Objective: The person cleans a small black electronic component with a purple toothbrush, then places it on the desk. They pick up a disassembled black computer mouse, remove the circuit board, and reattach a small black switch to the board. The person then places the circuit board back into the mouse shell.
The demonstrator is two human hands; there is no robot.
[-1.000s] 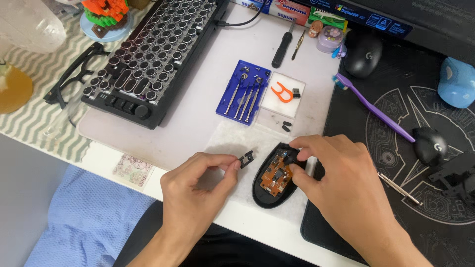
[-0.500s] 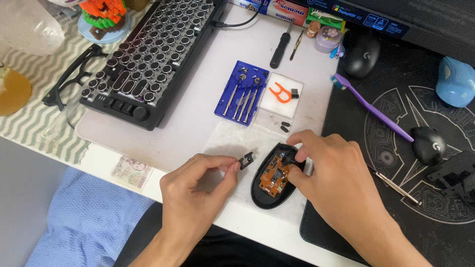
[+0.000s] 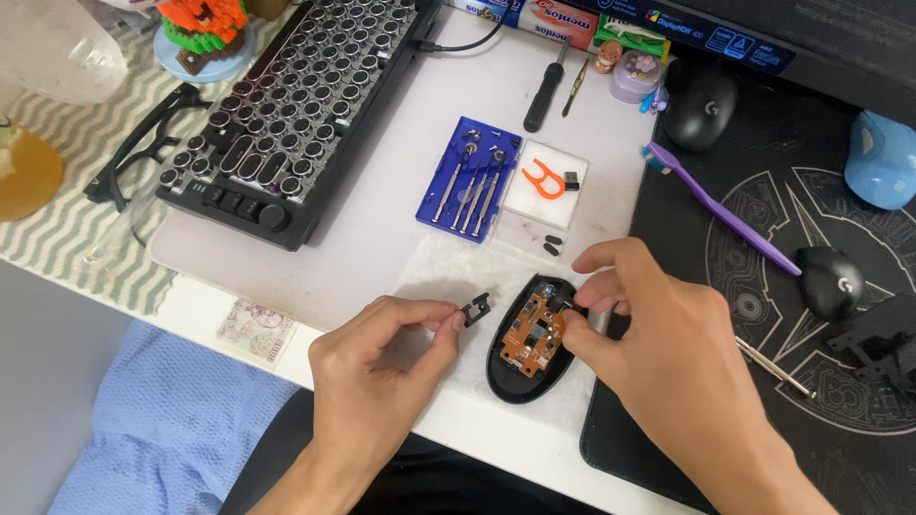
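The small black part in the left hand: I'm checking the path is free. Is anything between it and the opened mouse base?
Nothing visible: the small black part in the left hand is beside the opened mouse base, bare white mat between them.

a black round-keyed keyboard point(image 3: 286, 105) sits top left, black glasses point(image 3: 138, 157) beside it on a striped mat point(image 3: 67, 238). a blue tray of small screwdrivers point(image 3: 469, 179) lies mid-desk — an orange clip point(image 3: 540, 179) on a white pad just right of it. a purple toothbrush point(image 3: 720, 210) crosses the dark mousepad point(image 3: 811, 248), between a black mouse point(image 3: 699, 107) and a blue one point(image 3: 883, 160).
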